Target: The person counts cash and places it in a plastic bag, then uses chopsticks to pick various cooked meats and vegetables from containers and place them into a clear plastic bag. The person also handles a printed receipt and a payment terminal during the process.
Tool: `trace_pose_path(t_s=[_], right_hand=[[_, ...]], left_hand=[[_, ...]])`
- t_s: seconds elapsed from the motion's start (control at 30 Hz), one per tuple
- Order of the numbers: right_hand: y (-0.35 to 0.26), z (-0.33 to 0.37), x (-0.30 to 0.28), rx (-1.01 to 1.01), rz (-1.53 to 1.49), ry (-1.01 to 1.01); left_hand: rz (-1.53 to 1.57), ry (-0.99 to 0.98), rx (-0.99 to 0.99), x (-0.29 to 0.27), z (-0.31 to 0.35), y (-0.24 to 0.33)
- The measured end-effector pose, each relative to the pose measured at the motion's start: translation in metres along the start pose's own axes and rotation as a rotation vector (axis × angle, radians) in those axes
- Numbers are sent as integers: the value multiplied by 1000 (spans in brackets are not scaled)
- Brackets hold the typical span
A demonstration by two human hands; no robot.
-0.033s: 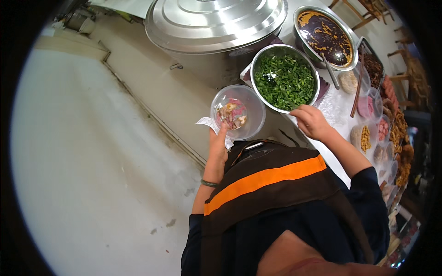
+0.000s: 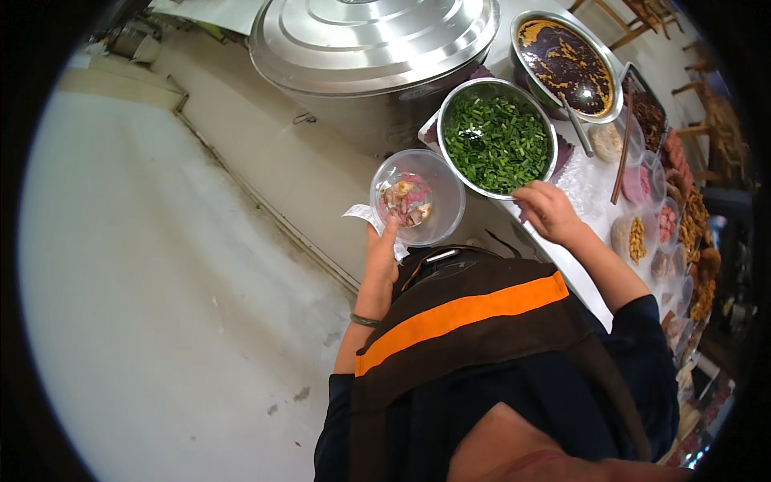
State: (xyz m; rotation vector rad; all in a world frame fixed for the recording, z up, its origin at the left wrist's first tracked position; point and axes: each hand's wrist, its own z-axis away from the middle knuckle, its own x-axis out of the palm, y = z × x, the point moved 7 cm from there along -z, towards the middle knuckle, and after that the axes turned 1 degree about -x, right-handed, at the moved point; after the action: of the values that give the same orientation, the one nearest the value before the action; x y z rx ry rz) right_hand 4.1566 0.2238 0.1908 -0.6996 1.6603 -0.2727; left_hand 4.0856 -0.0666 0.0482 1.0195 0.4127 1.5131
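Note:
My left hand (image 2: 383, 255) grips a clear round plastic bowl (image 2: 451, 197) by its near left side, thumb over the rim. Pink pieces and pale brown chunks (image 2: 408, 198) lie in its bottom. A white paper slip (image 2: 361, 212) is pinched between that hand and the bowl. At the near rim of a steel bowl (image 2: 554, 153) full of chopped green onions (image 2: 494, 145) is my right hand (image 2: 550, 214), its fingers curled together. What they hold, if anything, is hidden.
A big lidded metal pot (image 2: 373, 44) stands beyond the bowls. Farther right are a basin of dark red-orange sauce (image 2: 566, 68) with a metal handle (image 2: 578, 128), brown chopsticks (image 2: 624, 157), and several small tubs of toppings (image 2: 638, 239) on a white-covered table (image 2: 574, 261).
My right hand has shifted very slightly right at the steel bowl's rim. The left hand and the plastic bowl are nearly unmoved.

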Motion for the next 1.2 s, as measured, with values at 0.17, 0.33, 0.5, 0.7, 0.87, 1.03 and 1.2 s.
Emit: trace_pose_path(t_s=[0.17,0.33,0.5,0.7,0.87,1.03,1.2], right_hand=[[-18,-24,10,53,-10,81],[-20,9,4,399,-227,163],[41,51,10,904,-878,684],[36,66,-25,831,-879,736],[-21,42,-51,477,-661,480],[-53,0,-27,-95,-289,144],[-17,15,-32,81,-216,359]], left_hand=[[-71,-141,-97,3,-23,4],[-108,-184,-180,5,-31,17],[-59,-237,-153,9,-34,31],[-88,-157,-129,12,-31,44],[-72,-176,-73,27,-30,49],[-35,-149,-70,33,-28,56],[20,-119,-121,27,-27,48]])
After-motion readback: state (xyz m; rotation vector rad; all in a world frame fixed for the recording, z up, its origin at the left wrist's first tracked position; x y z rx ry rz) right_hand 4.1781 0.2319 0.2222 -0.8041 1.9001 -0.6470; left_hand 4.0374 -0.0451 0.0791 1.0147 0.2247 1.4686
